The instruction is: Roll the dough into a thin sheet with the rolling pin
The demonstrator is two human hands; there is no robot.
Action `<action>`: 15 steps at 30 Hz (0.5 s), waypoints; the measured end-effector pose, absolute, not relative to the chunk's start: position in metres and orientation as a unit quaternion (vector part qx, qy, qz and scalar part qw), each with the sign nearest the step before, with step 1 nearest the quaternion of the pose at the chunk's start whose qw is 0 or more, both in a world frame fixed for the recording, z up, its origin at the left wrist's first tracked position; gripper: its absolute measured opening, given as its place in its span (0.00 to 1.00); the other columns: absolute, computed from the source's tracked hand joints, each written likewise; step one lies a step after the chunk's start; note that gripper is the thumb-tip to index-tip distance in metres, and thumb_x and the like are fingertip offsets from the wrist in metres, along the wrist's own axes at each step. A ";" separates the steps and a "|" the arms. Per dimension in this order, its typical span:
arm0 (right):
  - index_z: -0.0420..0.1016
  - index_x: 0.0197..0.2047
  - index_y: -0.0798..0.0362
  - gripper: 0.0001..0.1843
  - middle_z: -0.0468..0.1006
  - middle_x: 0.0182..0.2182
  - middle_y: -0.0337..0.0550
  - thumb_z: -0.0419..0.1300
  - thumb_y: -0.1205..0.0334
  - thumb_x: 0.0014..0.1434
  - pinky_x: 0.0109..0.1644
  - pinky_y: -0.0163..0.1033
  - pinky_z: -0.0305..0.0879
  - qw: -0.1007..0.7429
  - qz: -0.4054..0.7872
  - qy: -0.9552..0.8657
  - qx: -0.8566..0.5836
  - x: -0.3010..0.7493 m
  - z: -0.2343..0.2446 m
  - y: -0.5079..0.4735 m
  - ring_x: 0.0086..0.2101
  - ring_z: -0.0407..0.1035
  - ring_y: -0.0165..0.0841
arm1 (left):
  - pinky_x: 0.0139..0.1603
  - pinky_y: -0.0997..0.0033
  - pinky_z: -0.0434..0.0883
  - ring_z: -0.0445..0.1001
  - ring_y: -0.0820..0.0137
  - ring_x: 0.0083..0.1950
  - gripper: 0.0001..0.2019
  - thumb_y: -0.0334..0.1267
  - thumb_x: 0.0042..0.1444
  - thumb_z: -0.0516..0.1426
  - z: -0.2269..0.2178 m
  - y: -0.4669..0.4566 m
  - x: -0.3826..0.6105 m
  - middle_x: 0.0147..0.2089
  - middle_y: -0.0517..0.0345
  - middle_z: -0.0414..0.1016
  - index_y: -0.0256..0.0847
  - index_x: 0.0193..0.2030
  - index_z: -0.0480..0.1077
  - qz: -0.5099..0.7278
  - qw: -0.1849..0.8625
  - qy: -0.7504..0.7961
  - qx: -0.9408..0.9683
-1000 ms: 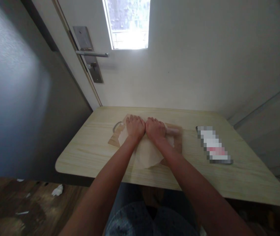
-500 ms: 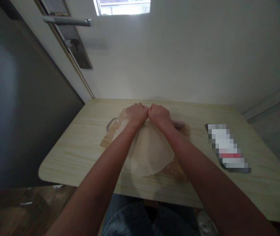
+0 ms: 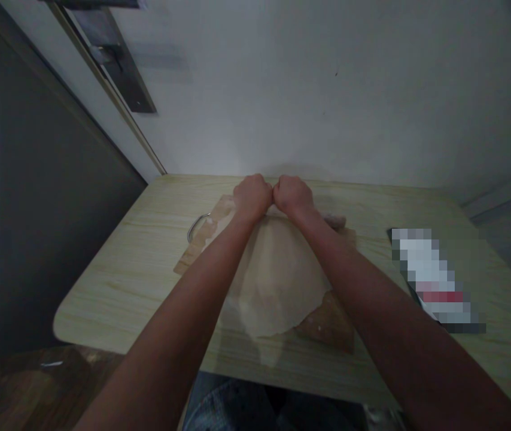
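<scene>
A thin pale sheet of dough (image 3: 277, 281) lies spread over a wooden cutting board (image 3: 327, 323) with a metal handle (image 3: 195, 226). My left hand (image 3: 251, 196) and my right hand (image 3: 294, 196) are curled side by side at the far edge of the dough, pressing down on a rolling pin (image 3: 336, 221). Only the pin's right end shows past my right hand. Both forearms stretch over the dough and hide its middle.
The board rests on a light wooden table (image 3: 139, 269) pushed against a white wall. A flat blurred-out object (image 3: 435, 278) lies on the table to the right. A door with a metal lock plate (image 3: 116, 66) stands at the upper left.
Both hands have pushed the rolling pin away from me toward the wall. More flattened dough shows behind them, and the view has tilted down.
</scene>
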State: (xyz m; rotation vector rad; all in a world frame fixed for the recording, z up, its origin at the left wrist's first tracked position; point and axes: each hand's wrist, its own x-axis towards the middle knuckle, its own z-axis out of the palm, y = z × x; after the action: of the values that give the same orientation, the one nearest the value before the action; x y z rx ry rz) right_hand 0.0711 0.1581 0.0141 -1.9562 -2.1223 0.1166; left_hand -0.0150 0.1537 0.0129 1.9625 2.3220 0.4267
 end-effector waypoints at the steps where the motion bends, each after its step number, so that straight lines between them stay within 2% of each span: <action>1: 0.73 0.39 0.59 0.19 0.74 0.37 0.56 0.42 0.63 0.57 0.37 0.40 0.62 0.127 0.041 -0.729 -0.672 0.071 0.014 0.157 0.38 0.69 0.39 | 0.41 0.67 0.66 0.71 0.62 0.43 0.15 0.37 0.54 0.45 0.013 0.153 -0.015 0.42 0.45 0.72 0.36 0.42 0.69 0.137 0.037 0.757 0.637; 11: 0.72 0.39 0.57 0.19 0.75 0.36 0.54 0.42 0.64 0.57 0.36 0.40 0.61 0.116 0.054 -0.714 -0.689 0.067 0.020 0.136 0.37 0.70 0.39 | 0.39 0.64 0.65 0.72 0.59 0.42 0.19 0.38 0.55 0.43 0.013 0.136 -0.015 0.39 0.42 0.74 0.33 0.39 0.72 0.139 0.006 0.765 0.629; 15: 0.70 0.42 0.57 0.18 0.75 0.36 0.54 0.41 0.64 0.58 0.39 0.41 0.60 0.116 0.041 -0.713 -0.691 0.064 0.020 0.122 0.38 0.69 0.39 | 0.40 0.63 0.64 0.72 0.59 0.41 0.19 0.37 0.55 0.42 0.011 0.123 -0.017 0.37 0.42 0.74 0.33 0.38 0.72 0.139 -0.024 0.753 0.642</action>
State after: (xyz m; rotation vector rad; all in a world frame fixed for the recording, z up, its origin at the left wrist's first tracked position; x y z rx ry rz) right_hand 0.0637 0.1224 0.0199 -2.0226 -2.0877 0.1201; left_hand -0.0175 0.1232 0.0112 2.0492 2.4032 0.4429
